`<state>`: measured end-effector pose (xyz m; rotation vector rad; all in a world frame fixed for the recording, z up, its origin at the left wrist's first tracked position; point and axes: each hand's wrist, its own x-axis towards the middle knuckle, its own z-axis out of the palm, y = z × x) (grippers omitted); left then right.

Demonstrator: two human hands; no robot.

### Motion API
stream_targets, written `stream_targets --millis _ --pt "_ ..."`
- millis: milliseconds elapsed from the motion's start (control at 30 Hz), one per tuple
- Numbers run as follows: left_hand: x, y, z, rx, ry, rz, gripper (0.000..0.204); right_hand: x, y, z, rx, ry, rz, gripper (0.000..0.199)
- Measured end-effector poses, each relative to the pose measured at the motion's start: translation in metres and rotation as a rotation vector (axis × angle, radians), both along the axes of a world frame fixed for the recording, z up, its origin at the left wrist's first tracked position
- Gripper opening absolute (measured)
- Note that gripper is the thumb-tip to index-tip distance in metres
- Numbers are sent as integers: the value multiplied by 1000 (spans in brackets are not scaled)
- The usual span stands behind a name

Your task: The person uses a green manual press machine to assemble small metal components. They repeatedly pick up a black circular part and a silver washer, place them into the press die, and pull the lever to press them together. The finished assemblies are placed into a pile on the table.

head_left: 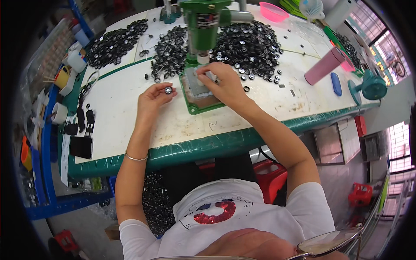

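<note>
Small round part (168,90): black around the rim, with a bright, silvery centre. It is in the left hand (151,100), pinched between the thumb and fingertips, just above the counter (125,117) and to the left of a green press (203,34). The right hand (222,82) is over the grey block (197,89) on the press's base, its fingers bent and drawn close together; whether they grip anything there I cannot tell.

Nearest, below the counter, a red chair (271,177) shows beside the person's dark trousers. The counter has a green front edge and a white top, scuffed and stained brown in places. A dark, flat, phone-like thing (81,147) lies near its left corner. Farther back, a pink bottle (324,66), a blue case (336,84) and a small green fan (372,85) are on the right. Behind the hands, heaps of black parts spread on both sides of the press, the largest heap (249,45) to its right. At the far edge sits a pink bowl (274,12), and barred windows (368,19) let in light beyond.

The small round part turns its shiny face up toward the camera; its outline is round, and the axis through its centre runs roughly toward the viewer.
</note>
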<state>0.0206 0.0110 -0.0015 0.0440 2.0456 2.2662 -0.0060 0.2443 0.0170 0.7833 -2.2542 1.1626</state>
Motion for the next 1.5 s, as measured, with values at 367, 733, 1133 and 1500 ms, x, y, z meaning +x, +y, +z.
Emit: stream_targets --millis 367,733,1133,1500 --pt "-16 16 17 103 -70 76 20 -2 -2 -7 -125 -89 50 19" --pt "-20 41 17 -165 147 157 23 -18 18 1 -218 -161 102 33" --pt "-46 70 23 21 425 59 14 -78 85 135 -515 -303 31 36" --pt "-42 86 33 130 205 24 15 -168 44 265 -611 -463 446 15"
